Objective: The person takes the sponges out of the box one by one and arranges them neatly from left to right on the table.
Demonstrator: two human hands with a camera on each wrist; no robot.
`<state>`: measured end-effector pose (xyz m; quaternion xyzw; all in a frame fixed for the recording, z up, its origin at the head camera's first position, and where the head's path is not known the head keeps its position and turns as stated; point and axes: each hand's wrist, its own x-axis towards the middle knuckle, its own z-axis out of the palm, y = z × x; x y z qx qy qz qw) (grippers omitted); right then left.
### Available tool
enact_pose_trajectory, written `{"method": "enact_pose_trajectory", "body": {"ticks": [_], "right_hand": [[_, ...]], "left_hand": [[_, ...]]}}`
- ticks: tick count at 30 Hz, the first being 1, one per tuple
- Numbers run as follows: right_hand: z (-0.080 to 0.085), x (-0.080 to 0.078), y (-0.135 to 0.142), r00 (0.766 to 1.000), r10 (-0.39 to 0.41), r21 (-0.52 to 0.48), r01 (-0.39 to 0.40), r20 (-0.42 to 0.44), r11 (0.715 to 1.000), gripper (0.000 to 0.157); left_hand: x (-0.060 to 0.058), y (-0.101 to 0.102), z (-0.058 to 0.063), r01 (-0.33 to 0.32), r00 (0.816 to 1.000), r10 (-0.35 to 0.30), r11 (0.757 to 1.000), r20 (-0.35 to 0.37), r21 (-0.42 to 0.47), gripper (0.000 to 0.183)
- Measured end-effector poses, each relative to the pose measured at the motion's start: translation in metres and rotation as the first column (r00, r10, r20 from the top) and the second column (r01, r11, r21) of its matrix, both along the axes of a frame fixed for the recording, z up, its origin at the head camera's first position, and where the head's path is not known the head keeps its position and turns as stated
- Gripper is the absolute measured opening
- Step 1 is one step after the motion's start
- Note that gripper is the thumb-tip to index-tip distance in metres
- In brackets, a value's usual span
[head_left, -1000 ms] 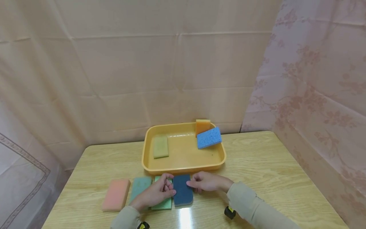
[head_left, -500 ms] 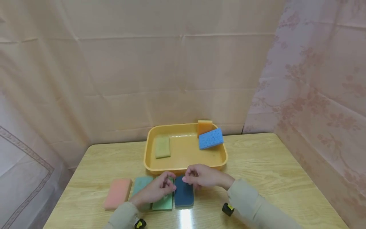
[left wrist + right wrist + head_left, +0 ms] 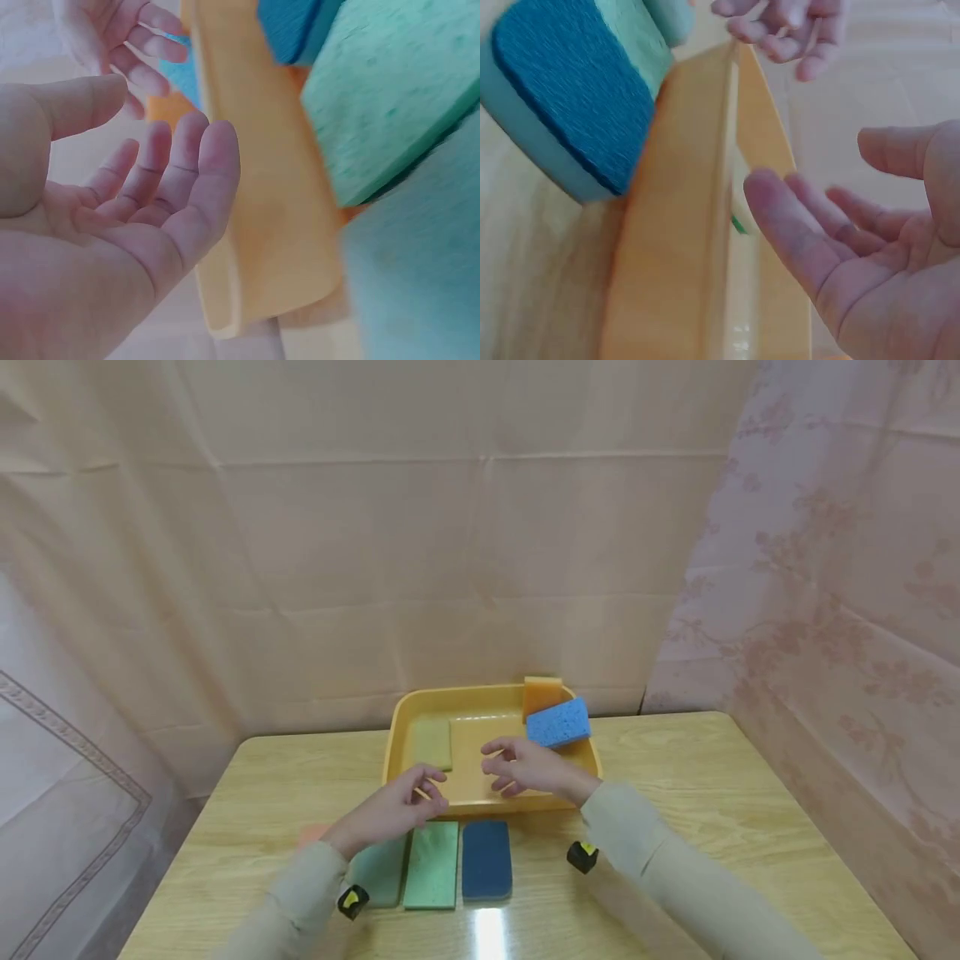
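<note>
Over the front left part of the yellow tray (image 3: 480, 802), my left hand (image 3: 401, 802) hovers with loosely bent fingers and nothing in them. My right hand (image 3: 528, 766) hangs above the middle of the tray, also holding nothing. Inside the tray lie a pale yellow sponge (image 3: 432, 743) at left and a blue sponge (image 3: 558, 722) leaning at right against an orange sponge (image 3: 542, 695). In front of the tray a dark blue scouring sponge (image 3: 487, 860), a light green sponge (image 3: 432, 866) and a grey-green sponge (image 3: 380, 872) lie in a row. My left arm partly covers the row.
A pink sponge (image 3: 311, 834) shows only at its far end behind my left wrist. The wooden table (image 3: 675, 810) ends at the back against a beige cloth (image 3: 450, 568). A flowered cloth (image 3: 825, 610) hangs at the right.
Both hands have moved away from the dark blue scouring sponge, forward to above the tray, and their fingers have spread. The dark blue sponge stays in the row, now fully uncovered.
</note>
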<state>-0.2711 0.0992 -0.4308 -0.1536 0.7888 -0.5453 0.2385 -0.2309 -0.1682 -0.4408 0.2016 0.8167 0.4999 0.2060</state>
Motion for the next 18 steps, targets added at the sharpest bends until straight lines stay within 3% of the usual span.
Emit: {"method": "enact_pose_trajectory", "body": {"ticks": [4,8,13,18], "right_hand": [[0.007,-0.013,-0.008,0.999,-0.045,0.006,0.045,0.007,0.999,0.056],[0.012,-0.026,-0.016,0.994,-0.092,-0.02,0.093,0.052,0.995,0.061],[0.014,-0.04,-0.024,0.986,-0.125,-0.092,0.135,0.111,0.987,0.064],[0.013,-0.053,-0.031,0.972,-0.154,-0.148,0.182,0.18,0.972,0.062]], "left_hand": [[-0.015,-0.002,0.014,-0.067,0.997,0.066,0.997,0.045,0.026,0.044],[-0.031,-0.002,0.025,-0.128,0.991,0.127,0.991,0.034,0.035,0.049],[-0.053,0.0,0.031,-0.21,0.978,0.21,0.977,-0.001,-0.021,0.057],[-0.072,0.002,0.034,-0.272,0.96,0.275,0.961,0.056,-0.058,0.06]]}}
